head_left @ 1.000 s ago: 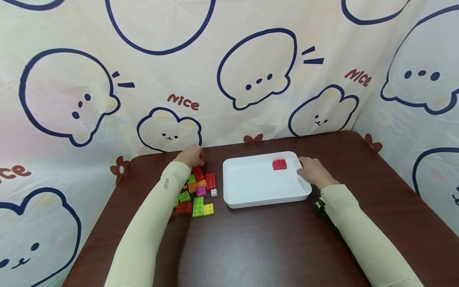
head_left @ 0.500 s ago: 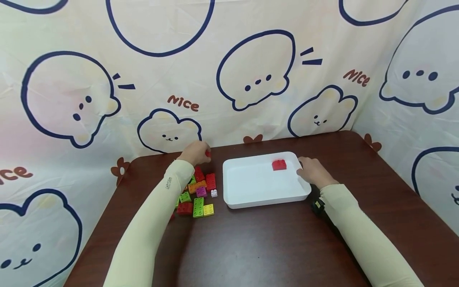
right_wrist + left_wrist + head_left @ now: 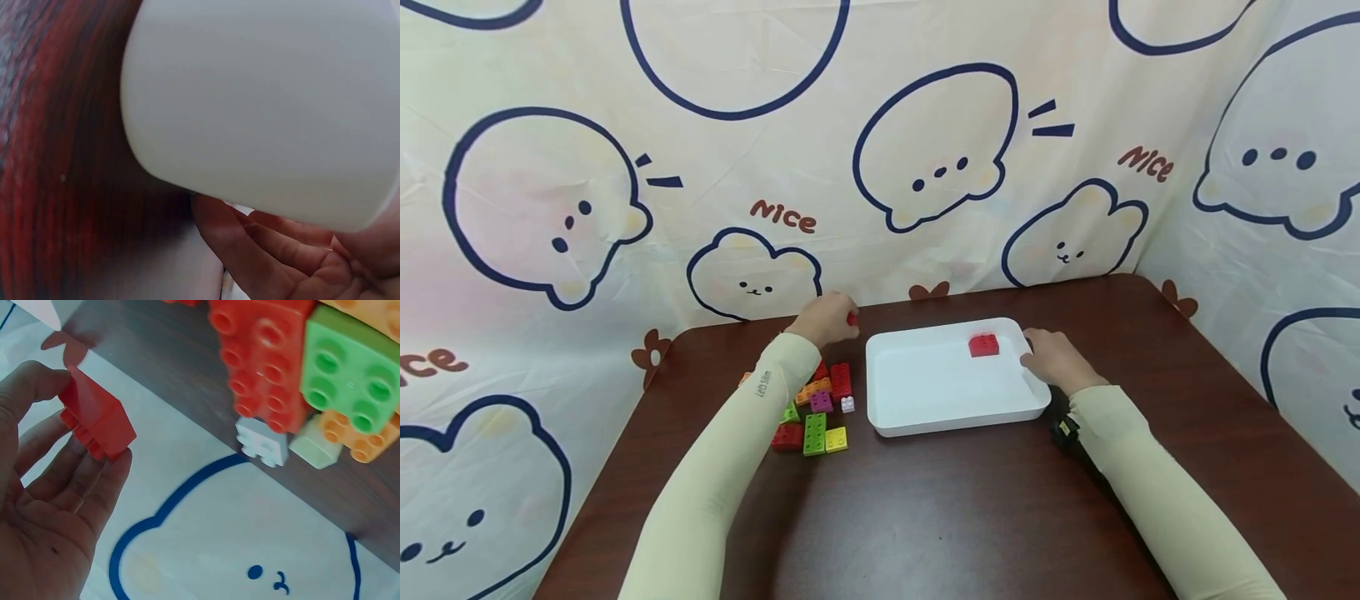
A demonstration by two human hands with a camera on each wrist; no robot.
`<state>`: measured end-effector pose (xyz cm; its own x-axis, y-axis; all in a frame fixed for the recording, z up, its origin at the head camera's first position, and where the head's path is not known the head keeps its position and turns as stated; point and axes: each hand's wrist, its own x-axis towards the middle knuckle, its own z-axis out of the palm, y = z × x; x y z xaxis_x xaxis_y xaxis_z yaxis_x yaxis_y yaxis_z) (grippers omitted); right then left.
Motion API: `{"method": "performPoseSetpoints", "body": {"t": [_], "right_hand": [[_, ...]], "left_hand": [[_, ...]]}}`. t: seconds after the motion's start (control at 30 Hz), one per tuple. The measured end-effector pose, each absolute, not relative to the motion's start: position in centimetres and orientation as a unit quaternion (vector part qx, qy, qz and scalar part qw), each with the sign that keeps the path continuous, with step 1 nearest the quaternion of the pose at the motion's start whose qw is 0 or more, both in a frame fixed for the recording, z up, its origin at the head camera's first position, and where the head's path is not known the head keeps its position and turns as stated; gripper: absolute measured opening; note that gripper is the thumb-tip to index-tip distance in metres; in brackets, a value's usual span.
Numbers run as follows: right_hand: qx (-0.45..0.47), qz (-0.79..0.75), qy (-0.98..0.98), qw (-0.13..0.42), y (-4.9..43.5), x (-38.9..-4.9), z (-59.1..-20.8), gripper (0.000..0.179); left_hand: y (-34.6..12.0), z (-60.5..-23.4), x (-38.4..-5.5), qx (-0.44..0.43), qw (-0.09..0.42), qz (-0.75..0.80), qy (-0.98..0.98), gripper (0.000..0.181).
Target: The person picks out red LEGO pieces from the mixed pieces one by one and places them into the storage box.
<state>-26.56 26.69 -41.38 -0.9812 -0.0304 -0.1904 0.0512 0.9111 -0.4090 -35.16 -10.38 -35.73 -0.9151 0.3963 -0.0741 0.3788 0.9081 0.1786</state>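
My left hand (image 3: 826,322) pinches a red toy building brick (image 3: 99,415) between thumb and fingers, studs facing the palm in the left wrist view. In the head view it is above the table's back edge, left of the white tray (image 3: 925,383). My right hand (image 3: 1062,360) grips the tray's right end, its fingers (image 3: 228,240) at the tray's edge in the right wrist view. Another red brick (image 3: 983,345) lies inside the tray near its far right corner. Below my left hand spreads a group of loose bricks, partly hidden by the sleeve.
Among the loose bricks are a long red one (image 3: 841,381), a long green one (image 3: 815,433), a yellow one (image 3: 836,439), a purple one (image 3: 821,401) and a small white one (image 3: 847,404). The dark wooden table (image 3: 925,517) meets a printed cloth backdrop (image 3: 925,258) behind.
My left hand has lifted and moved right toward the tray with the red brick, away from the loose bricks. My right hand and the tray have stayed in place.
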Motion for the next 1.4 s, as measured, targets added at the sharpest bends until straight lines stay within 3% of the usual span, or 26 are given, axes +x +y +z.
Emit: {"method": "performPoseSetpoints", "body": {"t": [0.6, 1.4], "right_hand": [[0.006, -0.215, 0.972, 0.096, 26.5, -26.5, -41.4, 0.055], [0.009, -0.222, 0.97, 0.098, 26.8, -26.6, -41.5, 0.055]], "left_hand": [[-7.4, -35.5, -34.6, 0.245, 0.054, 0.077, 0.965, 0.024], [-2.3, -35.4, -33.6, 0.314, 0.056, 0.092, 0.943, 0.03]]}}
